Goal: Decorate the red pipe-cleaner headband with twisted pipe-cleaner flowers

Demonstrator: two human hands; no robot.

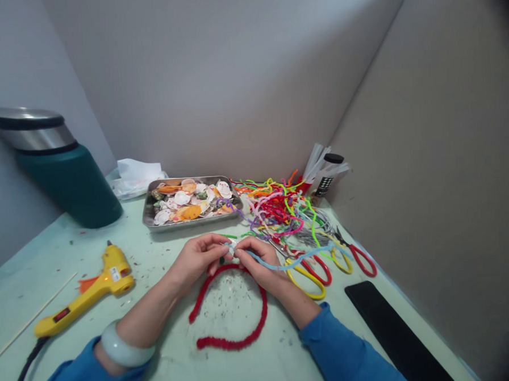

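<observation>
My left hand (200,256) and my right hand (258,259) meet over the middle of the table, their fingertips pinched close together. Between them is a small whitish, light blue piece, mostly hidden by the fingers. A light blue pipe cleaner (292,261) runs from my right fingers across the back of that hand and out to the right. Beneath both hands, a red fuzzy pipe cleaner (263,321) lies on the table, bent into an open ring with its gap at the left. A pale bracelet (125,346) circles my left wrist.
A yellow glue gun (91,290) and a thin stick (35,317) lie left, near a teal bottle (73,186). Behind my hands stands a metal tray (192,221) of shells. Right are tangled pipe cleaners (281,209), scissors (363,260), a black strip (393,325) and a black-capped bottle (324,181).
</observation>
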